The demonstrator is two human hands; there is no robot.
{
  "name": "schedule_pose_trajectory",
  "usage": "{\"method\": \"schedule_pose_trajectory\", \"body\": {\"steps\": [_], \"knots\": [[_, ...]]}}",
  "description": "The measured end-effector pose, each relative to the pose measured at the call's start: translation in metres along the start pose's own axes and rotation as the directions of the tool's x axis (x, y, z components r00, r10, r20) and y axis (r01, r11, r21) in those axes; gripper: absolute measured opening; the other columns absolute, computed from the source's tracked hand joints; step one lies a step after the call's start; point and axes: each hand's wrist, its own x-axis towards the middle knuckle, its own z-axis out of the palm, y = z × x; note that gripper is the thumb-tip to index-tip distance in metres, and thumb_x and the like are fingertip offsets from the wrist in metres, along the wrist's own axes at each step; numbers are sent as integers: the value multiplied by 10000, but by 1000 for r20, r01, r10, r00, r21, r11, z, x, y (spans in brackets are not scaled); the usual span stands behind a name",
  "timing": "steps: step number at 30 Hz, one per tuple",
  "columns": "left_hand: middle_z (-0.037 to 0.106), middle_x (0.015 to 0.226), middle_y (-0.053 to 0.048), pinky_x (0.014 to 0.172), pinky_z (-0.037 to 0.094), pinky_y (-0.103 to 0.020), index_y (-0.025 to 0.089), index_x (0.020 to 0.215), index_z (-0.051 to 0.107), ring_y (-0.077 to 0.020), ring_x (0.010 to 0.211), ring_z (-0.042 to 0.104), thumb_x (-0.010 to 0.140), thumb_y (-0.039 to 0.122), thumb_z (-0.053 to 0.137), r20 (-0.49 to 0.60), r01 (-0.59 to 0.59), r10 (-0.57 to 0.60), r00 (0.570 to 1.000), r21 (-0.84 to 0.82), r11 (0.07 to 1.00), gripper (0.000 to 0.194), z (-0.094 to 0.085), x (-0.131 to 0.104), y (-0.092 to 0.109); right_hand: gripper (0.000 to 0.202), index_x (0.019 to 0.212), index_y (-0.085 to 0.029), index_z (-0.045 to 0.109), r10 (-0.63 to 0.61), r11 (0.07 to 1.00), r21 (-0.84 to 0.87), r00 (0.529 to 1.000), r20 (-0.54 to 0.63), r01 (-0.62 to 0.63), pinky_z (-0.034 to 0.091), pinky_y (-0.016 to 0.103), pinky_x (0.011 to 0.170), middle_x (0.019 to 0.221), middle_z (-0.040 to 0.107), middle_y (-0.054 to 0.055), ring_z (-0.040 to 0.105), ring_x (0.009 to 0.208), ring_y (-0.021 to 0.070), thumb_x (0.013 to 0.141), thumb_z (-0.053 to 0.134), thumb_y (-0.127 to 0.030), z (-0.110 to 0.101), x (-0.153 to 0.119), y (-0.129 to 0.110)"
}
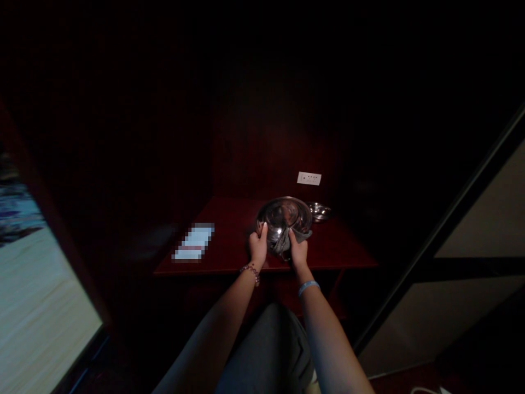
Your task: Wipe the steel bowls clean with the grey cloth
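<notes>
A shiny metal bowl (283, 210) is held tilted above the dark red desk, its inside facing me. My left hand (258, 246) grips its left rim, thumb on the inner side. At the near right of the bowl, my right hand (298, 249) is closed on a grey cloth (282, 243), which is pressed against the metal. Part of the cloth hangs past the rim. Behind the bowl on the right, a second metal bowl (320, 212) rests on the desk, partly hidden.
The dark red desk (229, 241) sits in a recess between dark walls. A blurred-out phone-like rectangle (193, 242) lies on its left. A white socket plate (309, 178) is on the back wall. Pale panels (471, 312) stand at the right, a light surface (36, 312) at the left.
</notes>
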Motion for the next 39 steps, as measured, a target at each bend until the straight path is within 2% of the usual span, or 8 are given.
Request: {"method": "schedule_pose_trajectory", "body": {"steps": [4,8,11,18,24,32,39], "knots": [[752,823,-127,737,552,-315,105,860,737,-239,815,711,845,539,585,74,-2,0,997,35,999,460,3,-1,-2,447,992,-81,742,-3,1000,-2,999,-42,3,546,287,810,936,778,127,719,957,245,741,733,-450,-2,2,3],[766,994,-121,907,537,-359,117,973,741,-244,978,706,770,432,712,248,-42,46,968,-22,999,376,7,-1,-7,469,985,-70,741,13,1000,18,999,-40,-12,549,287,792,942,776,132,720,940,246,737,728,-468,-2,4,7],[766,1031,-96,964,517,-366,139,1001,739,-228,998,705,717,353,768,293,-53,58,954,-24,998,357,10,-1,-11,491,990,-65,740,33,999,38,999,-38,-31,553,294,792,948,775,135,720,937,248,723,734,-478,-2,6,9],[768,1019,-105,962,521,-365,136,954,746,-231,991,712,732,281,755,273,-21,23,962,-8,1000,265,9,-1,-11,480,993,-73,742,39,998,44,999,-23,-38,557,312,813,970,773,137,722,938,246,721,738,-469,-3,8,14],[759,1047,-125,961,514,-370,105,989,729,-238,998,704,735,277,739,236,-17,31,971,-61,998,307,9,0,-8,481,983,-70,744,36,998,45,999,-1,-36,554,311,807,969,770,142,725,920,243,724,736,-475,-2,6,13],[764,894,-108,798,538,-308,120,851,712,-217,848,698,764,407,690,162,-11,19,987,-49,999,301,6,3,-5,470,981,-69,747,18,1000,20,1000,0,-18,547,306,809,961,772,142,724,917,243,731,730,-467,-2,1,4],[705,721,-59,620,472,-243,161,731,675,-174,682,623,813,520,605,69,-51,47,996,51,997,376,1,0,0,445,976,-77,754,9,1000,-12,1000,-10,-9,536,311,843,1006,767,141,723,923,243,730,726,-446,-1,1,2]]}}
